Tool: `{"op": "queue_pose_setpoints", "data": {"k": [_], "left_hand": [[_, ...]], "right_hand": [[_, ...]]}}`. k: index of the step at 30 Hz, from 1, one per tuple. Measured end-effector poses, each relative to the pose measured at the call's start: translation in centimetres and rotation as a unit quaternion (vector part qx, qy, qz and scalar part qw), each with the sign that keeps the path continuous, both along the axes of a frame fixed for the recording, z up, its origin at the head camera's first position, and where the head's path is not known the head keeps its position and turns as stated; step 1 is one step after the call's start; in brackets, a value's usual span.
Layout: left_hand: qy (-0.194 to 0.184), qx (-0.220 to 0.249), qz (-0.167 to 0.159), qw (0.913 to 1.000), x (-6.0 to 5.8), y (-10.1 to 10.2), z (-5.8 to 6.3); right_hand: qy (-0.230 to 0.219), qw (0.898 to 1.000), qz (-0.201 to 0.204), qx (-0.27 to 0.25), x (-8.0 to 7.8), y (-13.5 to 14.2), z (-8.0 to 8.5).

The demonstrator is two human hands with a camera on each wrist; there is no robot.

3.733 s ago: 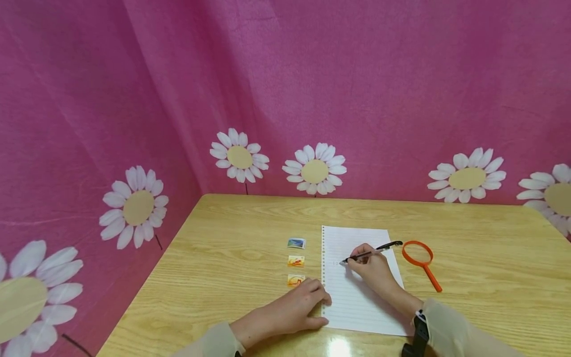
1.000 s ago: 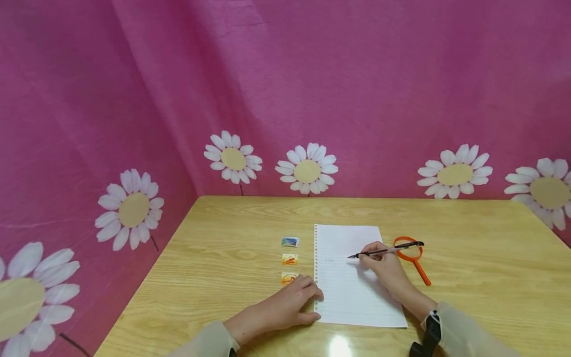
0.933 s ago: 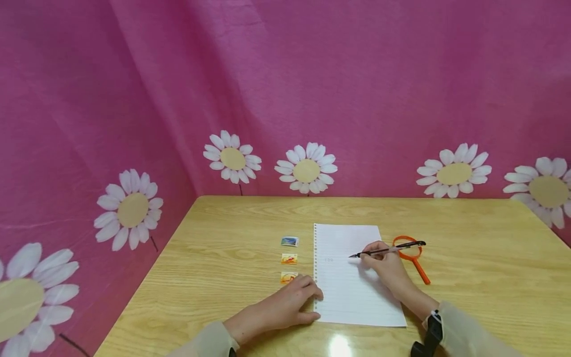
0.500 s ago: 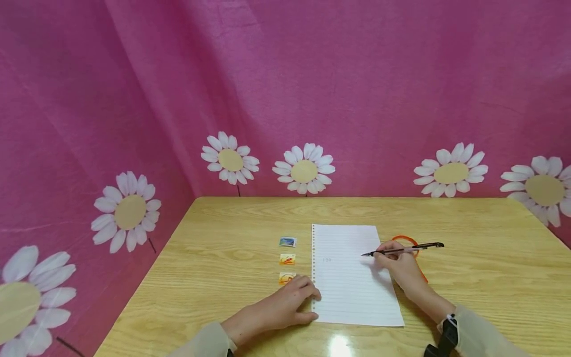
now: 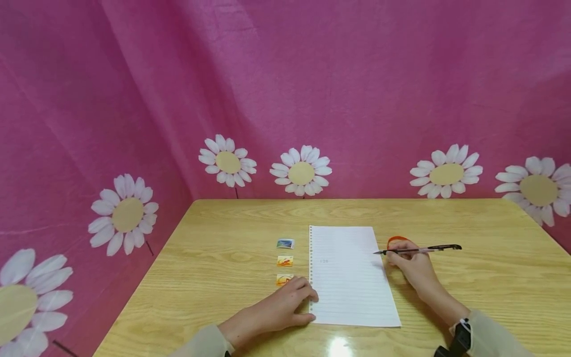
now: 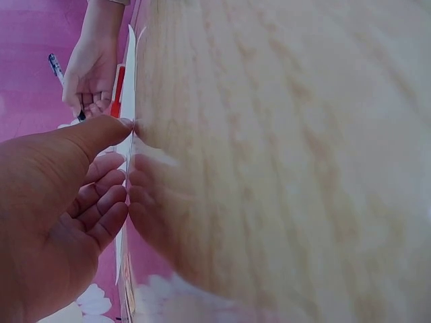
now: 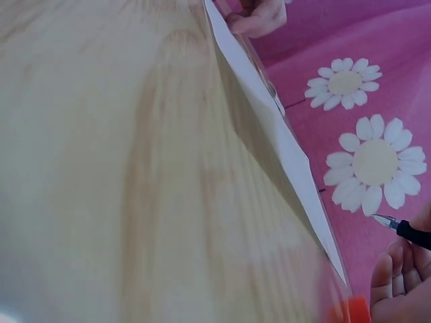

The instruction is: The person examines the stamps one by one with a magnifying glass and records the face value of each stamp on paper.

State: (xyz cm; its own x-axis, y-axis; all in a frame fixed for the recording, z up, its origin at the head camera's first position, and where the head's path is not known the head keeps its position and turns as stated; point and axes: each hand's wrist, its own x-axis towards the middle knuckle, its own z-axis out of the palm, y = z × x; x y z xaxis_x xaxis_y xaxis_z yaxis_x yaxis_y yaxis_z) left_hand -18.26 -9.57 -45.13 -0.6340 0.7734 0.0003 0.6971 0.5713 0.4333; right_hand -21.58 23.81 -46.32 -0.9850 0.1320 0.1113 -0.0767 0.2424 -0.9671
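Note:
A ruled sheet of paper (image 5: 348, 292) with punched holes along its left edge lies on the wooden table. Small faint digits, seemingly 120, stand near its left margin. My left hand (image 5: 285, 305) rests at the lower left edge of the sheet, fingers relaxed. My right hand (image 5: 415, 270) pinches a black pen (image 5: 439, 247) just past the sheet's right edge, its tip pointing left; in the right wrist view the pen (image 7: 412, 233) shows a bare tip. Behind that hand an orange-red magnifying glass (image 5: 395, 238) is mostly hidden.
Left of the sheet lie three small stamp-like pictures in a column: a blue-green one (image 5: 285, 243), a yellow-red one (image 5: 285, 261) and another yellow one (image 5: 283, 279), partly covered by my left hand. A pink curtain (image 5: 357, 89) with white flowers stands behind the table.
My right hand has moved right with the pen, off the written digits to beyond the paper's edge, now covering the magnifying glass. A further digit stands on the sheet. My left hand stays put.

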Motion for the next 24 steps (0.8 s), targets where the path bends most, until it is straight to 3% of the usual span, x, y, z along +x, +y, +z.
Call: {"op": "queue_pose_setpoints", "data": {"k": [8, 24], "left_hand": [[-0.005, -0.003, 0.009, 0.9999, 0.1, 0.1, 0.0], [0.000, 0.005, 0.005, 1.0000, 0.1, 0.0, 0.0]], "right_hand": [[-0.026, 1.000, -0.011, 0.011, 0.4, 2.1, 0.4], [0.016, 0.999, -0.052, 0.000, 0.9, 5.7, -0.1]]}}
